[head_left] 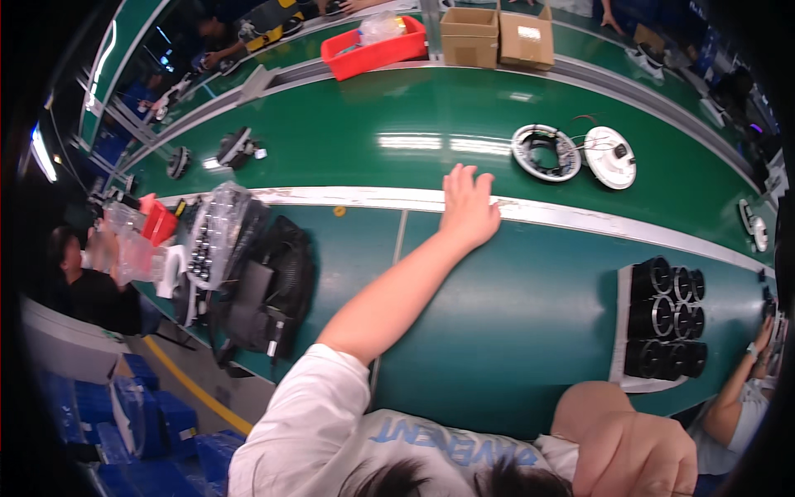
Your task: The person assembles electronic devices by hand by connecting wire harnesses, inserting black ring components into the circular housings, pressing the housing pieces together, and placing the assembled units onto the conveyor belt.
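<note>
My left arm stretches forward across the bench, and my left hand (469, 207) is over the pale rail (373, 196) beside the green conveyor belt. Its fingers are spread and hold nothing. To its right on the belt lie a white ring-shaped housing (522, 159) with black parts inside and a round white cover (610, 159), joined by thin wires. Close below the view, my right hand (642, 451) is raised near my body with its fingers curled together. Whatever those fingers may hold is hidden.
Black cylindrical parts (662, 315) stand in rows on a pale tray at the right. A black mesh bag (281, 282) and plastic-wrapped parts (219, 232) lie left. A red bin (374, 51) and cardboard boxes (469, 41) stand beyond the belt. Other people work at both sides.
</note>
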`<control>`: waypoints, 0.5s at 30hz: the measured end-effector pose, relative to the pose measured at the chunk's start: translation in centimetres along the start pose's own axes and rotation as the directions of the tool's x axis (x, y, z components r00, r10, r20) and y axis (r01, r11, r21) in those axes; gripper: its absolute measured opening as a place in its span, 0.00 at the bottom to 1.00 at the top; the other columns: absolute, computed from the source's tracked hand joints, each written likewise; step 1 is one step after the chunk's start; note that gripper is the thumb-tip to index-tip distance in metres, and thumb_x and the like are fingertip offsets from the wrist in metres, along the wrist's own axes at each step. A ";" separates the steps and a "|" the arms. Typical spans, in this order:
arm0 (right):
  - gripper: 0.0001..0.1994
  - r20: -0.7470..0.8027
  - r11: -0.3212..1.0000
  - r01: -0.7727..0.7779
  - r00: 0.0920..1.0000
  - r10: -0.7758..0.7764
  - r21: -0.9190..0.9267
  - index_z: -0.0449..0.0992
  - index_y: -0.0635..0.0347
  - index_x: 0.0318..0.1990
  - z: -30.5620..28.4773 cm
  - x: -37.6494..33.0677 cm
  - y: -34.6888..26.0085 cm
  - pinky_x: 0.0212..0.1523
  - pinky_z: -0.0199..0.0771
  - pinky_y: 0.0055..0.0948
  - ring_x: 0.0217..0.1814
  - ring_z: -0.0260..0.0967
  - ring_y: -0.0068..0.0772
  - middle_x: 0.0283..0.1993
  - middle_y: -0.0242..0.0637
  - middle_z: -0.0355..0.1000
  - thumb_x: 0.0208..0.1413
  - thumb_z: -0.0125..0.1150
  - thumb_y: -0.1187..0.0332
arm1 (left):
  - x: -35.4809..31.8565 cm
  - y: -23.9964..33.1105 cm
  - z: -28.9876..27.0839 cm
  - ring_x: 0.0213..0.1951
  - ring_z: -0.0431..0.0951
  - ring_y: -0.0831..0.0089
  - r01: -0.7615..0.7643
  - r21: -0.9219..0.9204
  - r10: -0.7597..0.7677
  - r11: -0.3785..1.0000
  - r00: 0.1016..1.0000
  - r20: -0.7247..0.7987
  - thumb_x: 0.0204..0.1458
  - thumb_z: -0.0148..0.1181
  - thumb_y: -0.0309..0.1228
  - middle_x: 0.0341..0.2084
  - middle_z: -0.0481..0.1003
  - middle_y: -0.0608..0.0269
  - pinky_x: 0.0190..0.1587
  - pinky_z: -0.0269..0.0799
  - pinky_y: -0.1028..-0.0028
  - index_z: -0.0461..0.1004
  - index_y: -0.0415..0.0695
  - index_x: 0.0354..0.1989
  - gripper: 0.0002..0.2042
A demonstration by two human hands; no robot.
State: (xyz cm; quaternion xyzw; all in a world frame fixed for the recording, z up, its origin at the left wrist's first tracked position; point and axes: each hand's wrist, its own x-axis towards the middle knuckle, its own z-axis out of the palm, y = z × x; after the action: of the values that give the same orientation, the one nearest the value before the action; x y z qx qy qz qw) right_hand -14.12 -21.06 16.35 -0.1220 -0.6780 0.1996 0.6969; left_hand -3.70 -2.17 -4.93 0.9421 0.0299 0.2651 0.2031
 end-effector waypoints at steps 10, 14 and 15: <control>0.11 -0.218 0.996 -0.078 0.974 0.066 -0.044 0.76 0.54 0.37 2.5 -1.9 -1.1 0.14 0.45 0.15 0.11 0.48 0.15 0.35 0.34 0.73 0.46 0.53 0.78 | -0.1 -0.4 0.7 0.55 0.52 0.47 0.004 -0.006 -0.004 1.000 1.000 -0.020 0.40 0.56 0.31 0.48 0.57 0.44 0.57 0.46 0.56 0.63 0.42 0.45 0.21; 0.13 -0.278 0.932 -0.048 0.959 -0.058 -0.359 0.75 0.52 0.36 2.4 -0.9 -1.5 0.24 0.55 0.20 0.21 0.54 0.20 0.34 0.24 0.73 0.44 0.52 0.80 | 0.5 0.0 0.3 0.56 0.51 0.47 0.002 0.001 -0.002 1.000 1.000 -0.004 0.40 0.56 0.31 0.48 0.57 0.44 0.58 0.45 0.54 0.63 0.41 0.45 0.21; 0.13 -0.289 0.926 -0.067 0.956 -0.047 -0.372 0.75 0.52 0.36 2.6 -0.8 -1.5 0.24 0.55 0.20 0.21 0.54 0.20 0.34 0.24 0.73 0.44 0.52 0.80 | 0.6 0.0 0.4 0.57 0.49 0.48 0.010 -0.009 -0.010 1.000 1.000 0.018 0.40 0.55 0.31 0.49 0.57 0.44 0.59 0.43 0.52 0.63 0.40 0.46 0.22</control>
State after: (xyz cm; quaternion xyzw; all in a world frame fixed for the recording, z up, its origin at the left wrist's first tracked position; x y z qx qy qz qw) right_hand -16.59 -23.00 16.41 -0.2858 -0.5924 0.0487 0.7517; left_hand -2.97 -2.23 -5.00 0.9434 0.0315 0.2559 0.2087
